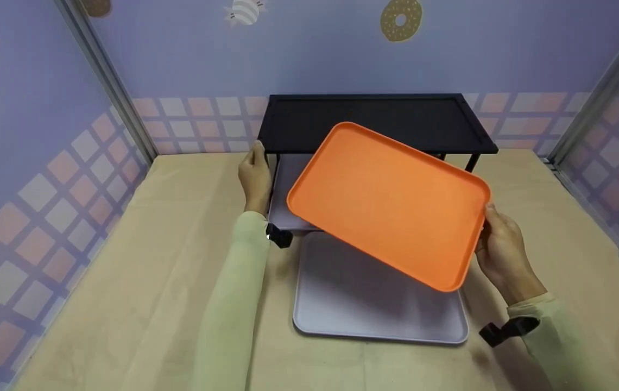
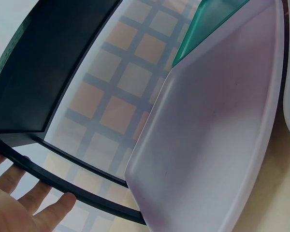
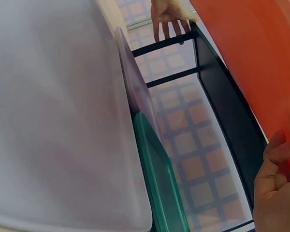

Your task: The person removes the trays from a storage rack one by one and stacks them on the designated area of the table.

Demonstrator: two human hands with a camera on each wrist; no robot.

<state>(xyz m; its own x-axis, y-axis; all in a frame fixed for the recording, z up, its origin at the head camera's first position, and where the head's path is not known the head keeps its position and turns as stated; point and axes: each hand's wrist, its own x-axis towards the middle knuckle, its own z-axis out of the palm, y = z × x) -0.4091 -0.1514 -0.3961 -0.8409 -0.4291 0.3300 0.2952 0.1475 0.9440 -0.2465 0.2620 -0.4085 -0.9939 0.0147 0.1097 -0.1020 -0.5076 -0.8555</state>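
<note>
Orange tray (image 1: pixel 390 206) above tabletop (image 1: pixel 174 244), lilac walls (image 1: pixel 320 54)

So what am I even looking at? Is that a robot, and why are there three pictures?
No robot, just a person with a left hand and a right hand. The wide picture comes from a camera on the person's head, looking forward and down. The other two come from a small black camera on each wrist, so things look tipped there.

On the table is a black stand. One pale purple tray sits under its top, and another tray lies in front. The wrist pictures also show part of a green tray.

The left hand holds the stand's corner; the right hand holds an orange tray in the air, at a slant.
</note>
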